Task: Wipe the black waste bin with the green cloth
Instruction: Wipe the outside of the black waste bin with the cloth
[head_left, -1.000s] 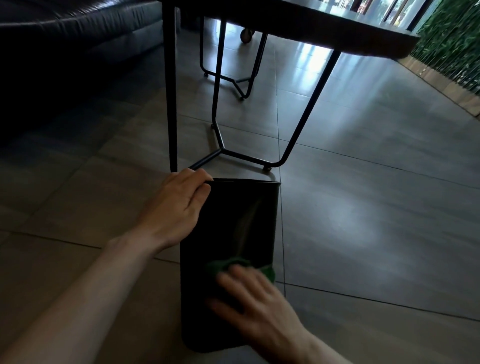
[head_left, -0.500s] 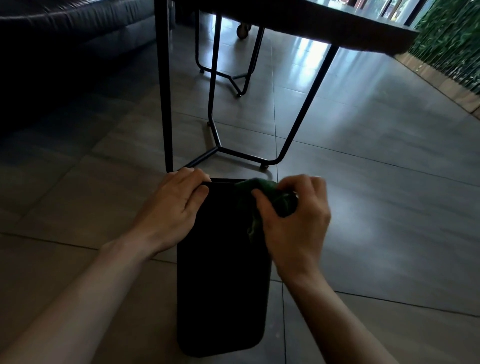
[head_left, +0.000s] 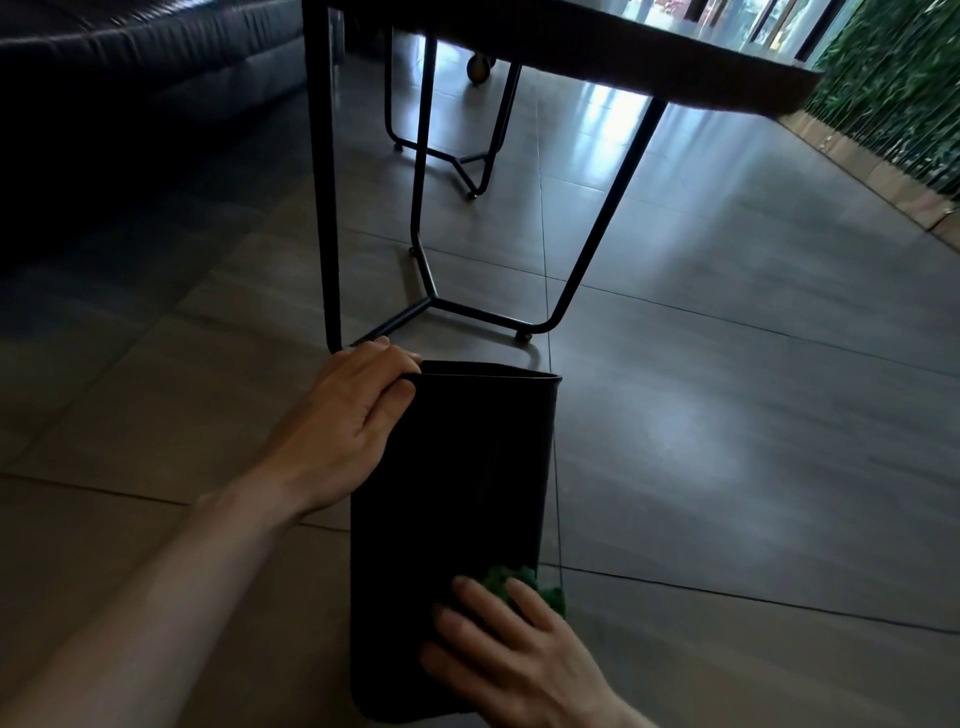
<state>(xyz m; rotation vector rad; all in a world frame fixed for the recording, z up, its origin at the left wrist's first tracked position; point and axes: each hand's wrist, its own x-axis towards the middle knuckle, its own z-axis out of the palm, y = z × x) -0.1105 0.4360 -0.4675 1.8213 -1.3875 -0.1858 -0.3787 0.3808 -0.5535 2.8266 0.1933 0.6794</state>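
The black waste bin (head_left: 457, 467) lies tipped on the tiled floor, its open rim pointing away from me. My left hand (head_left: 348, 415) grips the rim at its left corner, thumb on the outside wall. My right hand (head_left: 514, 660) presses the green cloth (head_left: 524, 584) flat against the bin's side near its base. Only a crumpled edge of the cloth shows beyond my fingertips; the rest is hidden under the palm.
A dark table (head_left: 623, 57) on thin black metal legs (head_left: 332, 208) stands just beyond the bin, with its floor bar (head_left: 483, 312) close to the rim. A dark sofa (head_left: 130, 67) fills the upper left. A green plant wall (head_left: 904, 78) lines the right.
My right hand slid the cloth from the bin's rim back down to its base, after going up from base to rim. The left hand kept its grip on the rim.
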